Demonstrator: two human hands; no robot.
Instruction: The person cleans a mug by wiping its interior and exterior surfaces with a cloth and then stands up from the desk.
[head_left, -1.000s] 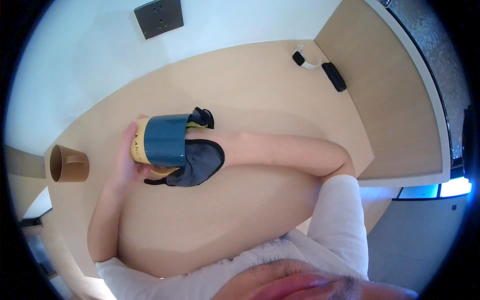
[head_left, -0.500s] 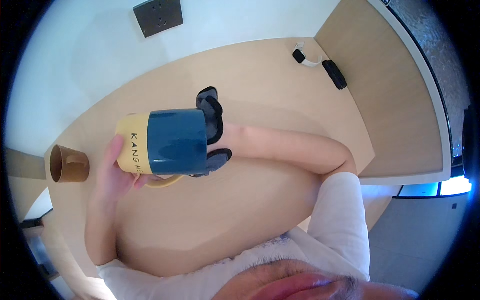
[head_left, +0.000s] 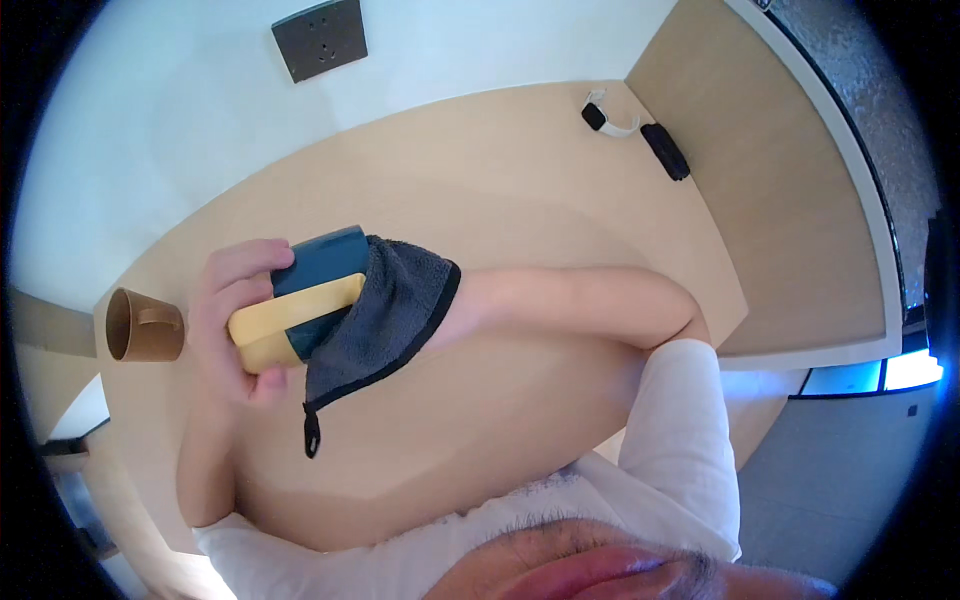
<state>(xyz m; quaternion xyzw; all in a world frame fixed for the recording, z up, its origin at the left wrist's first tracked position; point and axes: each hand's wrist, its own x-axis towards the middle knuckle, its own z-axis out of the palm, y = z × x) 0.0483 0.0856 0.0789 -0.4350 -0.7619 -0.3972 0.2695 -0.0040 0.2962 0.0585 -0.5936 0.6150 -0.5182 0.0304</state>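
**One blue-yellow mug point(head_left: 305, 300) held sideways over one table point(head_left: 470, 420)**

Also one brown mug point(head_left: 160, 340), one grey cloth point(head_left: 385, 315). Long axis left-right, slightly slanted; yellow end left, handle toward viewer. Left hand point(head_left: 225, 310) curls around that end; right hand point(head_left: 450, 318), mostly cloth-covered: grip can't be told.

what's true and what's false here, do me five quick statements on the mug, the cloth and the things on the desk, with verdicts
1. The left hand grips the blue and yellow mug. True.
2. The mug's handle is blue. False: the handle is yellow.
3. The right fingers are in plain view. False: the grey cloth hides them.
4. A brown cup is on the desk, to the left of the left hand. True.
5. The watch has a black strap. False: the watch has a white strap.
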